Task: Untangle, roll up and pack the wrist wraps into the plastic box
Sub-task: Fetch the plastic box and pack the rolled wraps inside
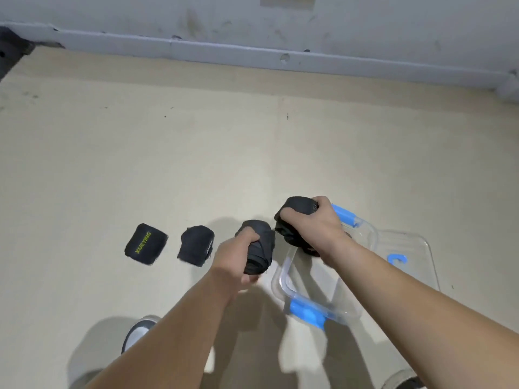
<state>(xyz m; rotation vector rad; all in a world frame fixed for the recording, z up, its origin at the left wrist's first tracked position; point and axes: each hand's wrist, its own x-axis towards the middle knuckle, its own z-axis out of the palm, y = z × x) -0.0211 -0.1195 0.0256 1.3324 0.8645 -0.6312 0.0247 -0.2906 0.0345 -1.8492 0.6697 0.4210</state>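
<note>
Each of my hands holds a rolled black wrist wrap above the floor. My left hand (234,255) grips one roll (259,248) just left of the clear plastic box (283,279). My right hand (314,223) grips a second roll (292,220) over the box's far left corner. Two more black rolls lie on the floor to the left: one with yellow lettering (146,244) and a plain one (196,245). The box has blue clip handles (307,314) on its near and far sides.
The clear lid (412,254) lies just right of the box. A grey shoe (137,332) shows at the bottom left. The beige floor stretches ahead to a grey wall with a skirting board (252,49).
</note>
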